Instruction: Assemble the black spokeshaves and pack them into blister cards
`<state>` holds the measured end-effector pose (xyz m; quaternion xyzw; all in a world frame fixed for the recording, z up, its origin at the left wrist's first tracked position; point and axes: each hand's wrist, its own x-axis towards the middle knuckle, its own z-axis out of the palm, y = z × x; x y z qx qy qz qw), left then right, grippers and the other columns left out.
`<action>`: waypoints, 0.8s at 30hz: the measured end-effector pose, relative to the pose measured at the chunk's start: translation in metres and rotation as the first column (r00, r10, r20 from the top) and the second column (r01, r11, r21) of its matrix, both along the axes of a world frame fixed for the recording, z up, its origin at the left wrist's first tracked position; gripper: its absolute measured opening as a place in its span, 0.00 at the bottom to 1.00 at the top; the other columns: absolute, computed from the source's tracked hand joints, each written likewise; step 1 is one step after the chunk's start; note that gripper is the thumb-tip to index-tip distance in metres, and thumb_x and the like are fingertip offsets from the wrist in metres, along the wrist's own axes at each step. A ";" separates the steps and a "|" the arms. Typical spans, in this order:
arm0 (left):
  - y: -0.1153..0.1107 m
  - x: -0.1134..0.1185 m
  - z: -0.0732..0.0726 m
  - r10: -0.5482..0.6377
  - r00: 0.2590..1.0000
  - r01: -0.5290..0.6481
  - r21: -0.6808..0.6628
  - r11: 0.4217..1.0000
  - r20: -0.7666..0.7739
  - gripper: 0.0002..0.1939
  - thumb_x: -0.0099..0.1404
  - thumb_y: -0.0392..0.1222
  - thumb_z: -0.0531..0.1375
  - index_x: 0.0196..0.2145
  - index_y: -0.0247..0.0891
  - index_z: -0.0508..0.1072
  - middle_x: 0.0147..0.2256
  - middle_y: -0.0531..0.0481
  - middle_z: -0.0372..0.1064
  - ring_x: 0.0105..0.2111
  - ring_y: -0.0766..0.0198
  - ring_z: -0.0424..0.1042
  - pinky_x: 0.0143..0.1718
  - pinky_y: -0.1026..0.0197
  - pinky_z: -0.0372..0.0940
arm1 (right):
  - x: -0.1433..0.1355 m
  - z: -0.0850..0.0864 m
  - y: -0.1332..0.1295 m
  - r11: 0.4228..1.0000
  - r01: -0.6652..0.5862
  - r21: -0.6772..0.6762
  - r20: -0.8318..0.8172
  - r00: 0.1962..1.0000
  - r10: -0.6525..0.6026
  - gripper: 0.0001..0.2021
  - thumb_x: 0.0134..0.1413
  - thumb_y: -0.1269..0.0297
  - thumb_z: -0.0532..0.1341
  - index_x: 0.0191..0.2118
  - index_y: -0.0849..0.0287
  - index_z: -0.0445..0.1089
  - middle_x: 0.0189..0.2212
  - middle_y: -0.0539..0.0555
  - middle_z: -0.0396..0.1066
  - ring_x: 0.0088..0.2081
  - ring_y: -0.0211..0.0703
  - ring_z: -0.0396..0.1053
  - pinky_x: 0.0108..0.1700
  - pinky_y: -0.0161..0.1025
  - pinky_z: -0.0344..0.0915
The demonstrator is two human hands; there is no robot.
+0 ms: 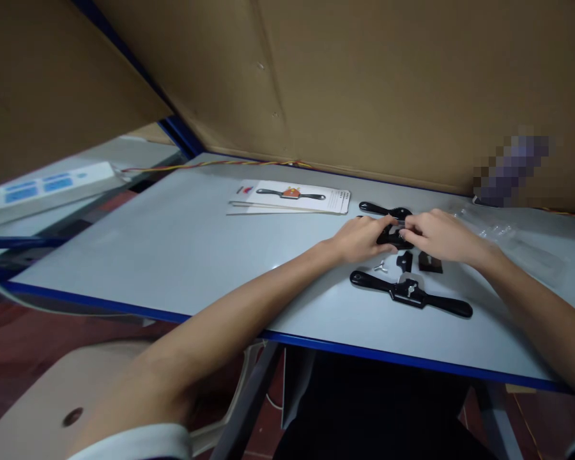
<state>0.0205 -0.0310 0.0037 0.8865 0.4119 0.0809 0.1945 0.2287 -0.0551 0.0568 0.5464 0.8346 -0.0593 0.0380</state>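
Note:
My left hand (364,237) grips a black spokeshave (391,237) by its middle, thumb and fingers on either side. Over the same spokeshave, my right hand (438,235) is closed in a pinch; whatever its fingertips hold is too small to make out. Just behind lies another black spokeshave (381,209), partly covered by the right hand. In front is a third spokeshave (409,292) with a silvery blade and black handles. Between them lie a small wing screw (381,267), a black cap plate (405,261) and a dark flat piece (430,262).
Printed spokeshave packaging cards (292,196) lie at the back of the grey table (172,255). Clear plastic packaging (522,246) is to the right. A cardboard wall (364,89) closes off the back, with a yellow-red cable (211,164) along it. A power strip (52,185) sits far left.

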 end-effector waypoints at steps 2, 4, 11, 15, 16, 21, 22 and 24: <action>0.001 0.000 0.000 -0.006 1.000 0.006 0.005 1.000 0.001 0.32 0.71 0.56 0.60 0.67 0.37 0.68 0.38 0.42 0.77 0.42 0.47 0.77 0.44 0.50 0.66 | 0.001 -0.001 0.000 0.999 -0.024 0.039 -0.016 1.000 0.024 0.09 0.69 0.60 0.55 0.42 0.55 0.73 0.30 0.52 0.74 0.28 0.43 0.64 0.31 0.40 0.49; 0.001 0.000 0.000 -0.006 1.000 0.006 0.009 1.000 0.001 0.31 0.71 0.55 0.61 0.66 0.37 0.68 0.38 0.42 0.77 0.42 0.47 0.77 0.45 0.50 0.66 | 0.002 0.000 0.000 0.994 -0.096 0.047 0.003 0.995 0.096 0.10 0.70 0.62 0.53 0.44 0.54 0.72 0.33 0.54 0.76 0.30 0.44 0.66 0.32 0.40 0.48; 0.001 0.000 0.000 -0.007 1.000 0.007 0.009 1.000 0.008 0.31 0.71 0.56 0.61 0.65 0.37 0.69 0.38 0.42 0.77 0.41 0.47 0.76 0.43 0.50 0.66 | 0.001 0.005 -0.001 0.978 -0.205 0.042 0.068 0.977 0.202 0.14 0.75 0.65 0.49 0.42 0.57 0.71 0.39 0.57 0.79 0.34 0.46 0.70 0.34 0.42 0.50; 0.003 -0.001 -0.003 -0.024 1.000 0.024 0.022 0.999 0.020 0.32 0.71 0.57 0.60 0.66 0.36 0.68 0.38 0.42 0.77 0.41 0.48 0.76 0.42 0.51 0.65 | 0.006 0.000 0.002 0.975 -0.218 0.044 0.070 0.974 0.215 0.15 0.75 0.63 0.49 0.42 0.57 0.72 0.40 0.58 0.79 0.36 0.47 0.72 0.35 0.42 0.54; 0.004 -0.001 -0.003 -0.029 0.999 0.028 0.022 0.999 0.028 0.33 0.71 0.57 0.60 0.66 0.36 0.68 0.38 0.42 0.77 0.41 0.48 0.75 0.42 0.52 0.64 | 0.009 -0.002 0.004 0.975 -0.220 0.040 0.065 0.974 0.217 0.15 0.76 0.62 0.49 0.42 0.57 0.72 0.41 0.58 0.79 0.37 0.47 0.72 0.36 0.42 0.54; 0.004 -0.002 -0.005 -0.037 0.998 0.036 0.028 0.999 0.048 0.32 0.71 0.55 0.61 0.66 0.36 0.69 0.36 0.43 0.76 0.39 0.51 0.75 0.42 0.53 0.63 | 0.015 -0.005 0.006 0.979 -0.195 -0.050 0.062 0.978 0.198 0.19 0.76 0.57 0.48 0.40 0.56 0.74 0.35 0.56 0.78 0.32 0.46 0.70 0.34 0.41 0.54; 0.004 -0.002 -0.005 -0.038 0.998 0.037 0.033 0.999 0.044 0.32 0.71 0.55 0.61 0.66 0.36 0.69 0.36 0.43 0.76 0.39 0.50 0.75 0.42 0.53 0.63 | 0.014 -0.003 0.006 0.981 -0.183 -0.065 0.075 0.979 0.187 0.19 0.76 0.57 0.48 0.40 0.56 0.74 0.34 0.56 0.77 0.31 0.46 0.69 0.33 0.41 0.53; 0.004 -0.002 -0.004 -0.041 0.998 0.040 0.037 0.999 0.036 0.32 0.71 0.55 0.61 0.66 0.36 0.69 0.36 0.43 0.76 0.39 0.50 0.75 0.42 0.53 0.63 | 0.011 0.003 0.003 0.984 -0.155 -0.083 0.117 0.979 0.165 0.18 0.75 0.58 0.50 0.39 0.57 0.74 0.32 0.56 0.76 0.29 0.45 0.68 0.32 0.41 0.52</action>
